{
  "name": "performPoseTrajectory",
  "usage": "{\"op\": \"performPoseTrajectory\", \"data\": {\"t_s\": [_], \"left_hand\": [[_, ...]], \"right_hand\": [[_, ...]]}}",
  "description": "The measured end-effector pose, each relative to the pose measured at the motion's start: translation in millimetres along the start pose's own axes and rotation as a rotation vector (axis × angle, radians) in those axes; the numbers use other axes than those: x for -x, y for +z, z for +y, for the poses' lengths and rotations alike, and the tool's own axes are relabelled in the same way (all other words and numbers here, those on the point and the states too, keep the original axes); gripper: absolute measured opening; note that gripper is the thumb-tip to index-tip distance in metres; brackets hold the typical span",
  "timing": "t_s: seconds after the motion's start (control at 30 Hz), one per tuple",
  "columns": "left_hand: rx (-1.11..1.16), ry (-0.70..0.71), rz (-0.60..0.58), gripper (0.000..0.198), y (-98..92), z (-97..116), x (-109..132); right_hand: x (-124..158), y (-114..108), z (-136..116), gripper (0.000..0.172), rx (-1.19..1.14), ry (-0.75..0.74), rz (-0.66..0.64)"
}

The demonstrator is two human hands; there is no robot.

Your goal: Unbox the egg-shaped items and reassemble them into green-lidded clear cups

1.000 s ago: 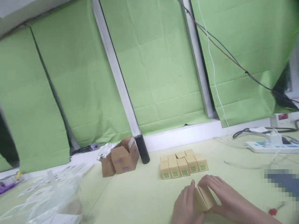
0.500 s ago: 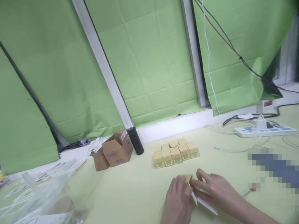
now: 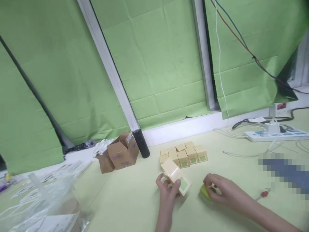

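Observation:
My left hand [image 3: 166, 191] is closed around a small cream carton [image 3: 174, 173] with a green label on its lower end, holding it tilted above the table. In my right hand [image 3: 220, 190], fingers closed, is a yellow-green rounded object [image 3: 204, 192], partly covered by the fingers; its exact kind cannot be made out. Just beyond the held carton stands a cluster of several similar small cartons [image 3: 182, 157] with green labels, partly hidden behind it.
An open brown cardboard box [image 3: 124, 156] stands at the back left beside a black cylinder [image 3: 141, 143]. A white power strip [image 3: 277, 135] with cables lies at the back right. Clear plastic bags [image 3: 48, 199] and white strips cover the left side. Green sheets [image 3: 164, 64] hang behind.
The carton is now held up in my left hand, its green label showing. The white folded piece between the hands is out of sight. My right hand has moved apart, now holding the yellow-green object.

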State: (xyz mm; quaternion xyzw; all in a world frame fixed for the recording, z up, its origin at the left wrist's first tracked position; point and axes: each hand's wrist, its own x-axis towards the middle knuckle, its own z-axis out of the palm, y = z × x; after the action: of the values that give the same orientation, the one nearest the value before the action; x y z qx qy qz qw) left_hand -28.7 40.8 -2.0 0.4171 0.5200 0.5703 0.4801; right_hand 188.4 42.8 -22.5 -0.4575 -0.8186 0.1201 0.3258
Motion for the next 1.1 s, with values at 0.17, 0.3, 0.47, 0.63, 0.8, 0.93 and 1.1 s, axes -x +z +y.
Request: {"op": "performPoseTrajectory", "data": {"t_s": [0.17,0.3,0.47,0.63,0.8,0.93,1.1], "left_hand": [[0.349,-0.273,-0.117,0.062,13.1,-1,10],[0.514,-0.39,-0.154,0.039,10.7,3,8],[0.68,-0.368,-0.1,0.031,-1.0,13,-2],[0.573,-0.29,-0.027,0.022,-8.6,16,-4],[0.502,-0.256,0.012,0.025,-11.2,14,-7],[0.276,-0.174,0.119,0.028,-22.7,12,-21],[-0.087,-0.007,0.439,0.054,-64.4,18,-39]], "right_hand": [[-7,14,-13,0.047,0.266,-0.407,0.235],[-28,12,-22,0.039,0.423,-0.664,0.34],[-47,18,-35,0.029,0.442,-0.812,0.299],[-61,30,-40,0.03,0.429,-0.721,0.278],[-67,39,-36,0.024,0.43,-0.701,0.215],[-68,41,-33,0.02,0.396,-0.608,0.161],[-93,12,5,0.037,0.382,-0.282,0.154]]}}
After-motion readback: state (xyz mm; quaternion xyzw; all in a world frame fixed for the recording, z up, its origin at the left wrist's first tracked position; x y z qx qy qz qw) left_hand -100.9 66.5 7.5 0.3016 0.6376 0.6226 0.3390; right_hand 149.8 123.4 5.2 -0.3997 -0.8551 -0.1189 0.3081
